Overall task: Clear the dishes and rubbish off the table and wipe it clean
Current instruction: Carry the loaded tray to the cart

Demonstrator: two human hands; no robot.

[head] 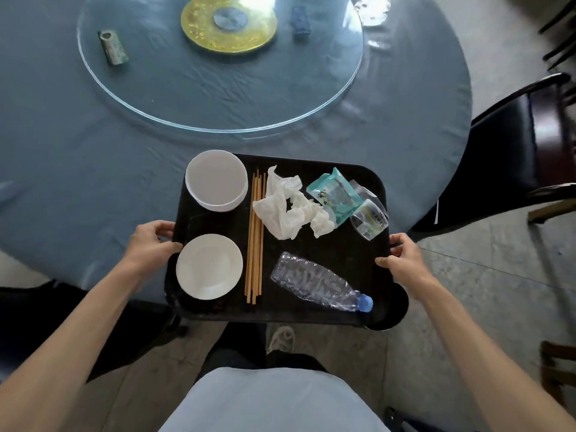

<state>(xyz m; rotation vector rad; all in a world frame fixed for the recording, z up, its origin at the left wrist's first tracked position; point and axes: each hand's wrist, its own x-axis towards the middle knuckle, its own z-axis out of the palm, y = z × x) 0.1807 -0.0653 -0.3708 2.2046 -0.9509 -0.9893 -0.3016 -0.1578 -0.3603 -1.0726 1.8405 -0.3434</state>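
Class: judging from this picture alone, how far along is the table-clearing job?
Done: bowls, plate, chopsticks, tissues and bottle are loaded on the tray. In hand: left hand and right hand grip the tray's sides. Left: two small items on the glass turntable, and wiping.

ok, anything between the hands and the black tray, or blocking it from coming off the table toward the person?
Nothing visible. The left hand and right hand already grip the side rims of the black rectangular plastic tray. Its near edge overhangs the round blue-clothed table; only bare floor lies below. The black chair stands off to the right, clear of the tray.
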